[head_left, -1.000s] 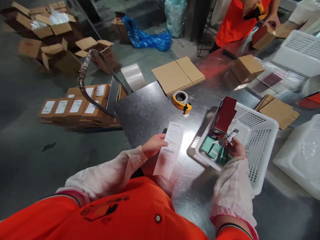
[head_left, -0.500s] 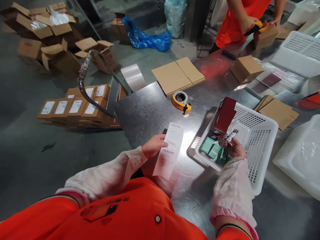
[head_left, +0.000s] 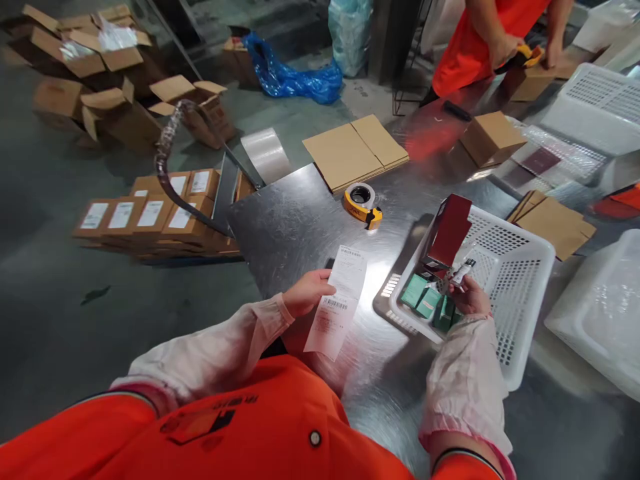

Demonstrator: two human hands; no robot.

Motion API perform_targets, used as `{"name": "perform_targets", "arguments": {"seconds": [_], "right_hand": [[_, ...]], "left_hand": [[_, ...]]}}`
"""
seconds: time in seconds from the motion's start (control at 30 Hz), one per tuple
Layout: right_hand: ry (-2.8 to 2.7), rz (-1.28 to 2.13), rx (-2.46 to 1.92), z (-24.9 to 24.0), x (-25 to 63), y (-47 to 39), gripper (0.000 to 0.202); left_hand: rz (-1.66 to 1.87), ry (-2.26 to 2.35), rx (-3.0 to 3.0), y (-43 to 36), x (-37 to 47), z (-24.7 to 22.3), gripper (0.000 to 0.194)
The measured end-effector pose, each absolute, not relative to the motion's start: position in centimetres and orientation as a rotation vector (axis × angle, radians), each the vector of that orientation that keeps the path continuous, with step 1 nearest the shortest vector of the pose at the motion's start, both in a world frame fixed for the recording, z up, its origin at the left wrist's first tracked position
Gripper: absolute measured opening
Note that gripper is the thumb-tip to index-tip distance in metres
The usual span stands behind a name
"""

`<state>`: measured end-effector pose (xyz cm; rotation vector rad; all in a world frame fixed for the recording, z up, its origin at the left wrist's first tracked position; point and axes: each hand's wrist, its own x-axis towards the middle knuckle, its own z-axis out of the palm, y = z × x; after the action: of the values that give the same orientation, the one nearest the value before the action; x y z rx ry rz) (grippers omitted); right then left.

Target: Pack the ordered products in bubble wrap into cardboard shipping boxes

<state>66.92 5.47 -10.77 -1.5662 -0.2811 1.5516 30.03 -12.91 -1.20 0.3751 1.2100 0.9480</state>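
Observation:
My left hand (head_left: 309,292) pinches the left edge of a long white printed slip (head_left: 337,303) with barcodes, held over the metal table. Between the fingers of my right hand (head_left: 471,297) is a small white bottle with a dark end (head_left: 463,272). That hand is over the near part of a white perforated basket (head_left: 517,363). Inside the basket, left of the hand, stand a dark red box (head_left: 449,233) and several small green boxes (head_left: 421,295). My right hand partly covers the green boxes nearest to it.
A yellow tape dispenser (head_left: 363,205) and flat cardboard (head_left: 353,152) lie on the metal table (head_left: 280,230) ahead. Folded cardboard (head_left: 553,227) and a white tub (head_left: 600,313) are right of the basket. Across the table, a person's hands (head_left: 505,52) work at a carton. Labelled boxes (head_left: 150,213) are stacked at left.
The other person's hands and tape tool have shifted slightly right and down at their carton. My own hands, the slip and the bottle look unchanged.

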Motion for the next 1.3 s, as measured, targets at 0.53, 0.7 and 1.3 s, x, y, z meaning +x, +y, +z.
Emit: {"name": "perform_targets", "arguments": {"seconds": [0.53,0.7,1.3], "right_hand": [[-0.265,1.537,-1.571,-10.2,66.5,5.3,0.015],[-0.269,1.541,-1.575,-10.2,66.5,5.3,0.016],[-0.310,1.687,-1.554,-12.0,68.2,5.9,0.031]], "left_hand": [[0.954,1.224,0.362,-12.9,30.2,-1.2,0.044],[0.943,1.222,0.389,-13.0,30.1,-1.7,0.044],[0.932,1.270,0.358,-13.2,30.1,-3.2,0.044]]}}
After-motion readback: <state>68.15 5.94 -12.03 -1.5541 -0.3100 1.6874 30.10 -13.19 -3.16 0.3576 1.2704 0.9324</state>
